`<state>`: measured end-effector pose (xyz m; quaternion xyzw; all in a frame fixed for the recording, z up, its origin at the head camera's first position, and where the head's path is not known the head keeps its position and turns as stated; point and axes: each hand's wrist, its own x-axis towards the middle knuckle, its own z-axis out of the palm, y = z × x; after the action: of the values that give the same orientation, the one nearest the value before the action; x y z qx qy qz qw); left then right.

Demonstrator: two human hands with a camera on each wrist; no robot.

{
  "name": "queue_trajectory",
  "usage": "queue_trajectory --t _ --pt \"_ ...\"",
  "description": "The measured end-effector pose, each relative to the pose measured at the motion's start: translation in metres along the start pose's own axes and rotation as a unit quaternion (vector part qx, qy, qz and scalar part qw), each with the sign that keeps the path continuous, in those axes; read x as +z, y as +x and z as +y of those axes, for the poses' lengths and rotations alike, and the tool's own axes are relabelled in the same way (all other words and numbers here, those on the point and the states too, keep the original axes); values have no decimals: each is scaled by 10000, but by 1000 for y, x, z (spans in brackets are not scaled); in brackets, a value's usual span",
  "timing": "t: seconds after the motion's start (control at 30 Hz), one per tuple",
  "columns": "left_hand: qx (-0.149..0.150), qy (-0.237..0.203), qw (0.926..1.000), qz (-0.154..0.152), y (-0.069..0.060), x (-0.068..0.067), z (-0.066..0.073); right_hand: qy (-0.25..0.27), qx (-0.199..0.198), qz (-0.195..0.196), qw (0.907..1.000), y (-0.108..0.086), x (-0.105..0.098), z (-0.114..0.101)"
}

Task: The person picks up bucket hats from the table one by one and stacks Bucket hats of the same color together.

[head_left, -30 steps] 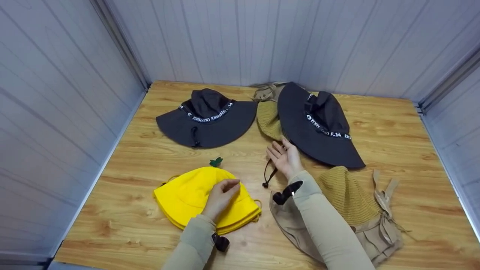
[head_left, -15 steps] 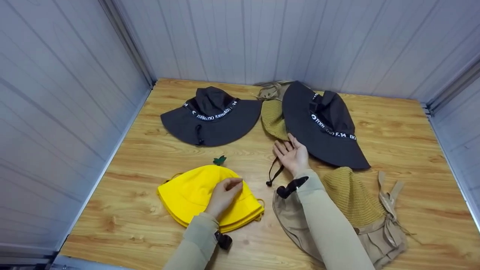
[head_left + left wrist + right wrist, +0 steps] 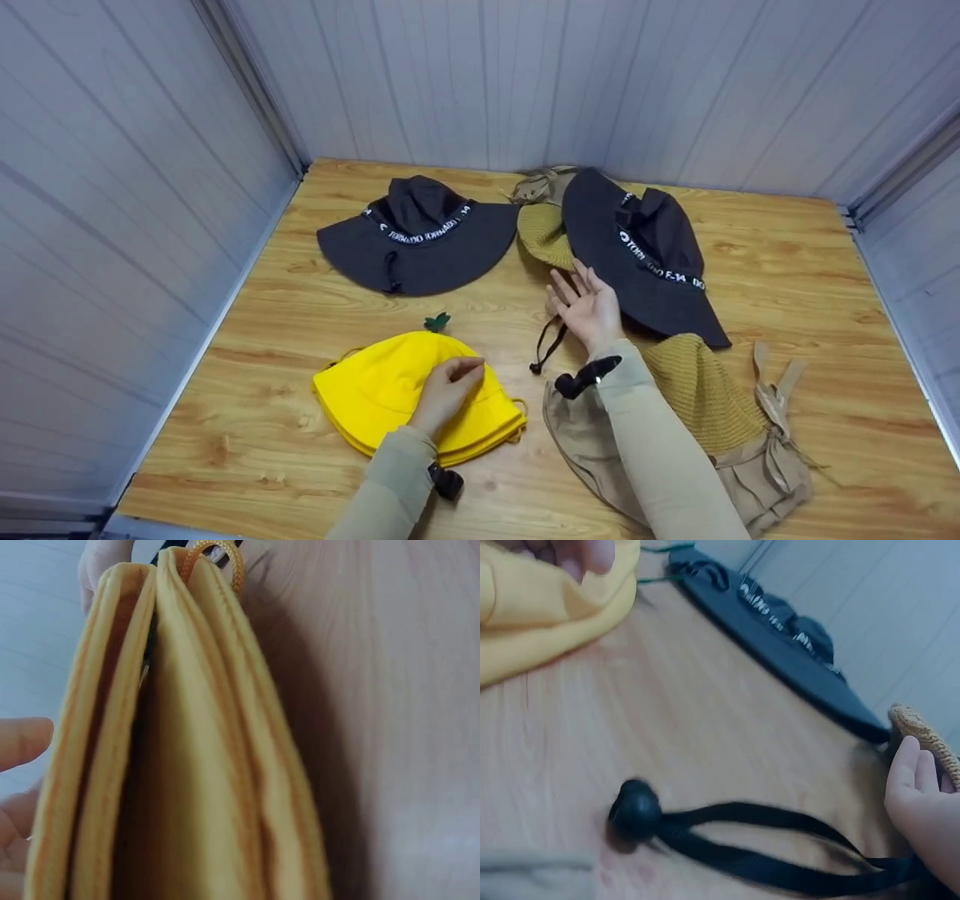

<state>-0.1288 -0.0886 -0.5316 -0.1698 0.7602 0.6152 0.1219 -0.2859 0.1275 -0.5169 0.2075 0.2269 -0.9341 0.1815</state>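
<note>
There was the right hand [image 3: 589,307], palm up, right at the brim of the right dark hat [image 3: 637,262], fingers slightly spread and reaching toward the rear knit hat [image 3: 541,232]; whether they touched either, you couldn't tell. That dark hat sat tilted, part over the knit one, at the back right of the table [image 3: 247,390]. And the left hand [image 3: 446,394]! Over the yellow hats [image 3: 390,382], stacked at the front left, its fingers close together and loosely bent, pinching nothing; contact was unclear. A green sprig [image 3: 436,322] stuck up at their top. Just beside the right hand, a black cord [image 3: 765,870] looped out to its round stopper [image 3: 636,811]. Behind the yellow pair lay the left dark hat [image 3: 418,240]; under the right forearm, the front knit hat [image 3: 694,390], ties and all.
</note>
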Motion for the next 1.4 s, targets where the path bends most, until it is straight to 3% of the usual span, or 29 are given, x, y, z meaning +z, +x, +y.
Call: queue_trajectory --t 0.33,0.53,0.7,0.87,0.93,1.0,1.13,1.3,1.4 --pt "-40 -420 9991 -21 1 -3 5 338 -158 -139 9992 -10 3 -4" --pt "-96 -523 9985 -89 2 -2 9 1163 -156 -259 9927 -11 3 -9" --pt "-166 -542 9983 -100 1 -1 11 1941 -186 -589 9790 -12 4 -16" --pt "-200 -563 9982 -75 2 0 13 3022 -185 -773 9499 -13 4 -24" --pt "-143 -510 9986 -53 3 1 14 3239 -221 -691 9433 -14 4 -27" --pt "-19 -387 9992 -69 3 3 18 3277 -257 -562 9428 -14 3 -28" --pt "242 212 9991 -262 2 6 30 2971 -320 -309 9538 -13 0 -28" --pt "342 857 9929 -749 4 12 52 2806 -374 -93 9591 -12 -3 -27" --pt "377 853 9889 -1161 9 18 69 2830 -554 11 9575 -13 -3 -27"
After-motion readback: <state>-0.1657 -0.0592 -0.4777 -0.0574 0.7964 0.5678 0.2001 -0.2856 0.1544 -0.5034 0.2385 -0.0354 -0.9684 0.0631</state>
